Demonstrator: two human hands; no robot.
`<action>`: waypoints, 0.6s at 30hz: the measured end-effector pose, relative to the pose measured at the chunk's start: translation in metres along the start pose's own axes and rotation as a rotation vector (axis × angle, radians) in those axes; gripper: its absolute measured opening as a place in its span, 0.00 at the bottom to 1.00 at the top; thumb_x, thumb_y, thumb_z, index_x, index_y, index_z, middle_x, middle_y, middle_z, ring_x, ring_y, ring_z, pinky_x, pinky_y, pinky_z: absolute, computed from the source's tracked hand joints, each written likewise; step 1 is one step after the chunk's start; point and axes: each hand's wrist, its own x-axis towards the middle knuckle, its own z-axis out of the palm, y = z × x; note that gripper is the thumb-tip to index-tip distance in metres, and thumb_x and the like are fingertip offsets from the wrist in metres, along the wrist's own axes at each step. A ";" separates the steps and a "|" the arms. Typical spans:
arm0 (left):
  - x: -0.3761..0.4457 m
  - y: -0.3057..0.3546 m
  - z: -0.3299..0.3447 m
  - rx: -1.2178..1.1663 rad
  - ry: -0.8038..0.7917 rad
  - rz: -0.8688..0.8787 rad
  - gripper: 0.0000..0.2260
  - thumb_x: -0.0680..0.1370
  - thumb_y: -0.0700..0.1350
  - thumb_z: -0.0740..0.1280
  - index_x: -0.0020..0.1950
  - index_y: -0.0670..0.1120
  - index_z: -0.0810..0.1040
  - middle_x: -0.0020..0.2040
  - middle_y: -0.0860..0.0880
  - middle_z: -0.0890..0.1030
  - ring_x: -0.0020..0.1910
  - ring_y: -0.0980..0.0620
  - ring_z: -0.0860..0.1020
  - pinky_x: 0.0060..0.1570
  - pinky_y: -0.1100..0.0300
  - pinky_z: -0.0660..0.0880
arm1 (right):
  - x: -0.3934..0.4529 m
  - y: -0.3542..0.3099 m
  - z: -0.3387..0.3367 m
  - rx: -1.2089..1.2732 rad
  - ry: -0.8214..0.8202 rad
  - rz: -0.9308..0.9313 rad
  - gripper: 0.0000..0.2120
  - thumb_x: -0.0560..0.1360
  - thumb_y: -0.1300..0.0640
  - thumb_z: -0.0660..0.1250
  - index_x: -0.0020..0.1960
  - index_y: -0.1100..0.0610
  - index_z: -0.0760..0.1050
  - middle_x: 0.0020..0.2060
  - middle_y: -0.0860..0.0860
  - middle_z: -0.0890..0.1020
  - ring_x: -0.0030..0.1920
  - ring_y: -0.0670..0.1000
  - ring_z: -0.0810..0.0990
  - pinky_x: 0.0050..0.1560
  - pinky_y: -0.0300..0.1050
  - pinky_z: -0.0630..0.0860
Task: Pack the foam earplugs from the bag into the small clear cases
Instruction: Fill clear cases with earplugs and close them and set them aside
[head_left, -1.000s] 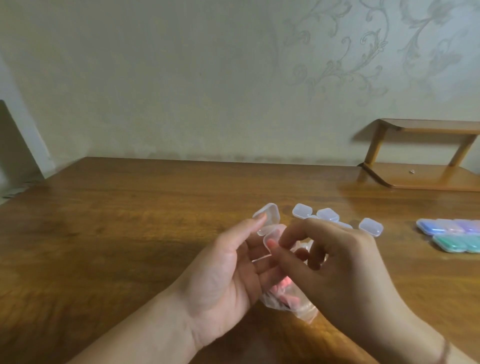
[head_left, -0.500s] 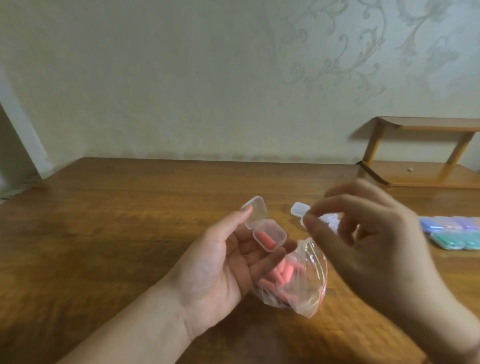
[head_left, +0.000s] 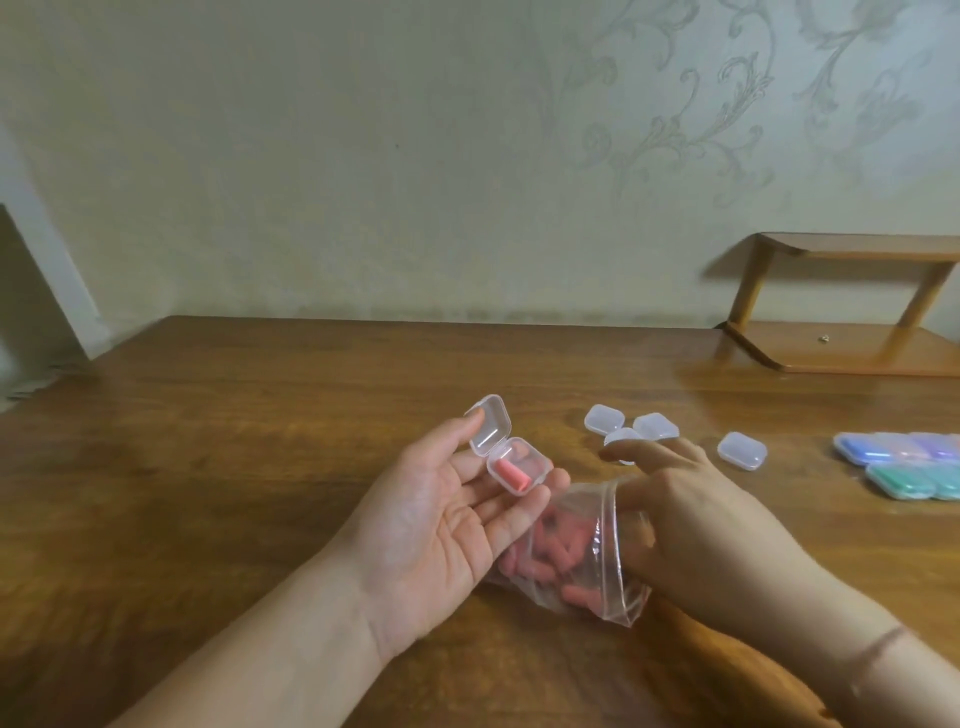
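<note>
Our left hand (head_left: 436, 525), palm up, cradles an open clear case (head_left: 511, 457) holding one pink earplug (head_left: 511, 475); our right hand (head_left: 696, 525) reaches fingers into the zip bag (head_left: 582, 556), grasp hidden

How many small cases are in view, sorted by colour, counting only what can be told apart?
Clear plastic cases: 5, one open in the left hand, four shut on the wooden table
Blue-purple cases: count unclear, cropped
Green cases: count unclear, cropped
Total countable: 5
</note>
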 end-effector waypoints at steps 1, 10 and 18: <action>0.000 0.000 0.000 0.006 0.003 -0.002 0.21 0.72 0.50 0.69 0.49 0.31 0.83 0.59 0.33 0.81 0.53 0.40 0.84 0.57 0.50 0.79 | 0.000 0.000 0.001 0.005 0.008 0.002 0.09 0.74 0.46 0.64 0.52 0.40 0.80 0.71 0.36 0.64 0.70 0.42 0.59 0.56 0.42 0.76; 0.002 0.002 0.000 0.036 0.035 0.006 0.23 0.73 0.51 0.68 0.61 0.34 0.79 0.59 0.35 0.81 0.51 0.44 0.84 0.54 0.52 0.81 | -0.006 0.020 -0.051 0.360 0.239 0.042 0.06 0.67 0.47 0.75 0.38 0.42 0.78 0.38 0.35 0.82 0.44 0.31 0.77 0.40 0.32 0.69; -0.003 0.000 0.000 0.073 -0.126 -0.051 0.26 0.74 0.49 0.68 0.64 0.32 0.75 0.50 0.36 0.79 0.48 0.42 0.83 0.54 0.51 0.80 | -0.005 0.006 -0.033 0.994 0.266 -0.037 0.07 0.68 0.60 0.73 0.44 0.50 0.84 0.43 0.47 0.86 0.46 0.45 0.85 0.46 0.37 0.80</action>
